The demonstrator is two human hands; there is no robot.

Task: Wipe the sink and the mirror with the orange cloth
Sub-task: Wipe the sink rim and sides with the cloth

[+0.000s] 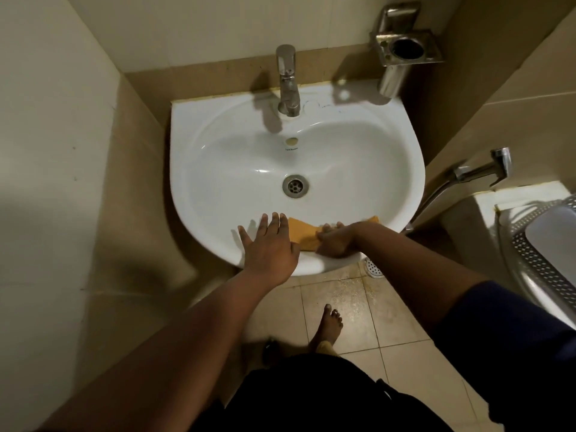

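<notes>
A white ceramic sink [218, 145] is fixed to the tiled wall, with a metal drain [295, 185] in the bowl and a chrome tap [288, 81] at the back. The orange cloth [302, 232] lies bunched on the sink's front rim. My right hand [335, 241] grips the cloth with curled fingers and covers its right part. To the left of the cloth, my left hand [268, 244] rests flat on the rim with straight, spread fingers. The mirror is out of view.
A metal holder [405, 51] hangs on the wall at the back right. A hand sprayer [480, 171] sticks out from the right wall, with a perforated grey plastic thing [530, 257] below it. My bare foot [327, 325] stands on the tiled floor under the sink.
</notes>
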